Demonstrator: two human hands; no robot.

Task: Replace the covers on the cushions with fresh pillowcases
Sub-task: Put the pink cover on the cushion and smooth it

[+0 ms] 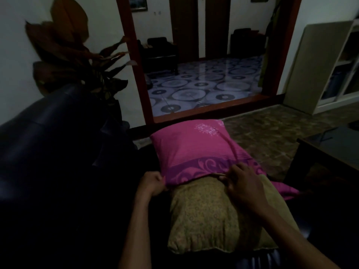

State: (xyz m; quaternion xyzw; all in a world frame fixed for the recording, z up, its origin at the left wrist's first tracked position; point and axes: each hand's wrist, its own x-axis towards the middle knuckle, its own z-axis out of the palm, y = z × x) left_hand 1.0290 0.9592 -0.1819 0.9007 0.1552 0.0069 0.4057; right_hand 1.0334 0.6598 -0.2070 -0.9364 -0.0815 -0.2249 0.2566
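Our olive cushion [215, 216] lay on the dark sofa [48, 152], far half inside the pink pillowcase [194, 150]; our left hand [152, 184] and right hand [240, 183] pinched its open hem, carpet [272, 131] beyond

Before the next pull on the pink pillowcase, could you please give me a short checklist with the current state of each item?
1. Left hand grips the hem of the pink pillowcase at its left corner: ok.
2. Right hand pinches the hem on the right: ok.
3. Cushion fully covered: not ok, its near part shows.
4. Cushion corners seated in the far end of the case: cannot tell, hidden.
5. Case lies smooth: not ok, a ridge runs down its right half.
6. Cushion rests on the dark sofa: ok.
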